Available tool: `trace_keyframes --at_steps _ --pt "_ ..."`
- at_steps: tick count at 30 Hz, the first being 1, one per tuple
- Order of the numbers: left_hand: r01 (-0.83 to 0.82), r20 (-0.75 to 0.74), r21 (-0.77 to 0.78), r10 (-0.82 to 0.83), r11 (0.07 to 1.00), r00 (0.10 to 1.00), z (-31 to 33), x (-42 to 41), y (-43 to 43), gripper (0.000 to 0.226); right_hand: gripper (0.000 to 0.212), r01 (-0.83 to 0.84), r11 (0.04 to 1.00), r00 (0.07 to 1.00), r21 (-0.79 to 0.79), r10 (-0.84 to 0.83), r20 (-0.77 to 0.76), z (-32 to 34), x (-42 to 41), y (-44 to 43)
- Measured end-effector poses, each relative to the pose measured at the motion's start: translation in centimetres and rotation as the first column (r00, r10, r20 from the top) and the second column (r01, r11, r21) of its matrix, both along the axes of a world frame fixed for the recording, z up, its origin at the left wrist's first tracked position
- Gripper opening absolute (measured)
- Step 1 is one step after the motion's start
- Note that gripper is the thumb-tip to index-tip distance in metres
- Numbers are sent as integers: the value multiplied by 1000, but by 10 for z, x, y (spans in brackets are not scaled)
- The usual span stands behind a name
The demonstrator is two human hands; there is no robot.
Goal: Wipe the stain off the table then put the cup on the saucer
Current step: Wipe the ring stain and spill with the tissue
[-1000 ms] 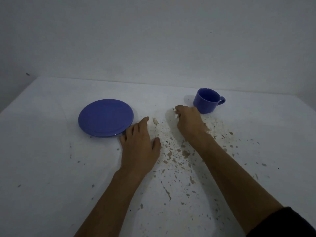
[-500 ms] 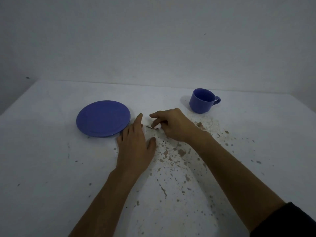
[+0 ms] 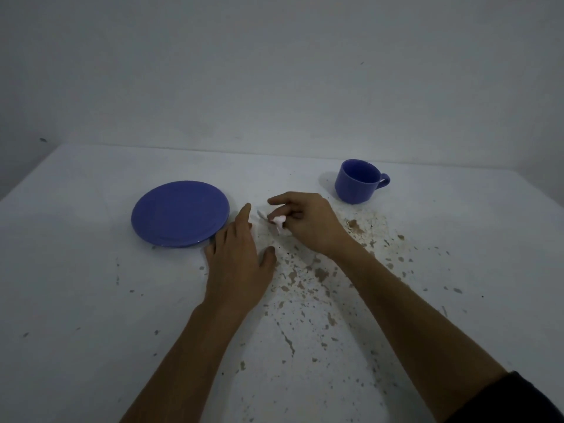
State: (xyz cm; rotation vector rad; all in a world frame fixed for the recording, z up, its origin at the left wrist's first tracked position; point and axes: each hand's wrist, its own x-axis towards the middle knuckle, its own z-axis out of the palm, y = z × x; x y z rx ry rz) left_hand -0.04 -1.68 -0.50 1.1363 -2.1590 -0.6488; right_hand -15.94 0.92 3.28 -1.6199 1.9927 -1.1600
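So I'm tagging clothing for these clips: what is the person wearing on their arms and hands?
Both hands are bare: no gloves, rings or watch show on the left hand or the right hand. The left forearm is bare as far as the frame shows. On the right arm, a dark sleeve shows at the bottom right corner, pushed up near the elbow. No markings are visible on it.

left forearm (image 3: 183,355): cut off at bottom edge.
right sleeve (image 3: 515,398): dark, cut by bottom-right corner.
white wad (image 3: 278,221): small, mostly hidden under right hand (image 3: 308,222); material unclear.
table (image 3: 76,270): near and side edges out of frame.
stain (image 3: 308,279): partly covered by right forearm.
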Motion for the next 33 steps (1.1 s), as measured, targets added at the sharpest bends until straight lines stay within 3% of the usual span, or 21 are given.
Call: trace_keyframes --at_steps 2,3,4,5,7,9,12,15,18,19,21,25,29,33 --pt "0 2 1 0 1000 1000 1 1 0 79 37 154 988 896 33 -154 417 1 -2 -2" --pt "1 1 2 -1 1000 1000 1 1 1 79 36 220 973 800 74 -223 557 0 -3 -4" --pt "2 0 2 -2 1000 1000 2 1 2 79 36 265 959 755 102 -272 597 -1 -4 -6" --pt "2 0 2 -2 1000 1000 2 1 2 79 35 294 950 788 106 -304 536 -4 -5 -7" --pt "2 3 3 -2 1000 1000 3 1 2 79 30 327 944 922 36 -327 208 -10 -8 -7" --pt "7 2 -2 -7 1000 1000 3 1 2 78 26 305 952 944 -34 -307 -123 -12 -14 -5" --pt "14 -4 -11 -14 1000 1000 3 1 3 78 32 247 969 886 15 -219 -408 -16 -26 0" --pt "16 -9 -11 -16 1000 1000 3 1 2 78 43 202 977 836 69 -135 -531 -17 -32 -1" --pt "13 -8 -12 -13 1000 1000 2 1 2 77 70 213 969 671 127 -50 -740 -13 -33 -3" --pt "12 -6 -8 -12 1000 1000 2 1 2 77 81 201 967 640 153 -12 -769 -12 -34 -3" --pt "12 -7 -2 -12 1000 1000 3 1 2 76 91 116 962 660 246 110 -743 -7 -36 -5" --pt "15 0 2 -15 1000 1000 2 1 2 74 59 -9 888 723 459 323 -610 3 -42 -9" --pt "6 21 -8 -6 1000 1000 1 1 2 72 41 3 917 724 399 273 -633 8 -42 -10" --pt "8 12 -14 -8 1000 1000 1 1 2 72 32 44 955 785 292 148 -602 6 -39 -12"
